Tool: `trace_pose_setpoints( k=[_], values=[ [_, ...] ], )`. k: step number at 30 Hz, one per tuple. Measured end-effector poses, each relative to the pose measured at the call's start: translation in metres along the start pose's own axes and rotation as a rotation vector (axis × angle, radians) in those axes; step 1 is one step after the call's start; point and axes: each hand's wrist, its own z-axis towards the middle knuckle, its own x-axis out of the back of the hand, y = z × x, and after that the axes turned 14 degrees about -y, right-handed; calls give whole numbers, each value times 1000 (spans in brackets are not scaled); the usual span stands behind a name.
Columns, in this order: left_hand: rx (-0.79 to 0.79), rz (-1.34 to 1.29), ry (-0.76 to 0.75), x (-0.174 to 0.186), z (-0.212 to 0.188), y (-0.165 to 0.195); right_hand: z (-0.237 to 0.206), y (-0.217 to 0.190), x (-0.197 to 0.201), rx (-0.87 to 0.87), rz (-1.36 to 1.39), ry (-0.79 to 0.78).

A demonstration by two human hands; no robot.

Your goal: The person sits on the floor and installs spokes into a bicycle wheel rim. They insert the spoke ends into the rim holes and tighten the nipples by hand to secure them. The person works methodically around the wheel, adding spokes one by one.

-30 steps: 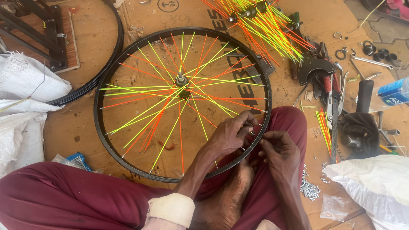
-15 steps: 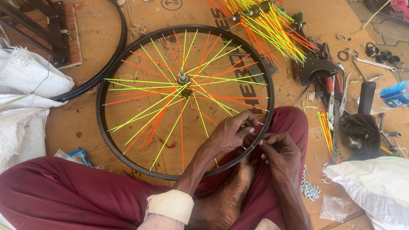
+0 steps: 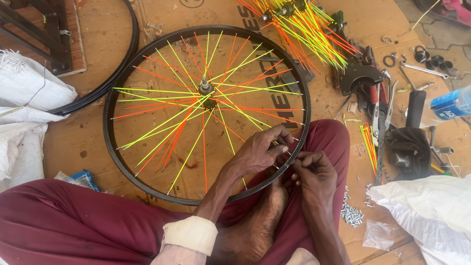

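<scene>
From where I watch, the rim lies flat on cardboard, its near edge at about four o'clock resting over the lap in maroon trousers. My left hand curls over that edge, fingers pinched round a yellow spoke end. My right hand sits just beside it, fingertips pressed together on something too small for me to make out — likely a nipple. Both hands are closed in a fine pinch; neither is open.

What worries me, as a judgement: the small part could slip from the right fingertips and drop into the trouser folds or among the loose fittings at three o'clock, where it would be hard to find. The spokes are bowed and crossing near the hub, so one released under tension might spring out of its hole and flick at the fingers. The rim is only propped on the lap and a bare foot — a shift of the leg could tilt it and pull the spoke off line. A bundle of spare spokes lies at twelve o'clock, well apart.
</scene>
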Motion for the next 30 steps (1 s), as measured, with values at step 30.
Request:
trace_pose_setpoints(
  k=[30],
  values=[
    [51,130,-166,-5,11,-22,9,-5,10,-172,-397,-188]
  ],
)
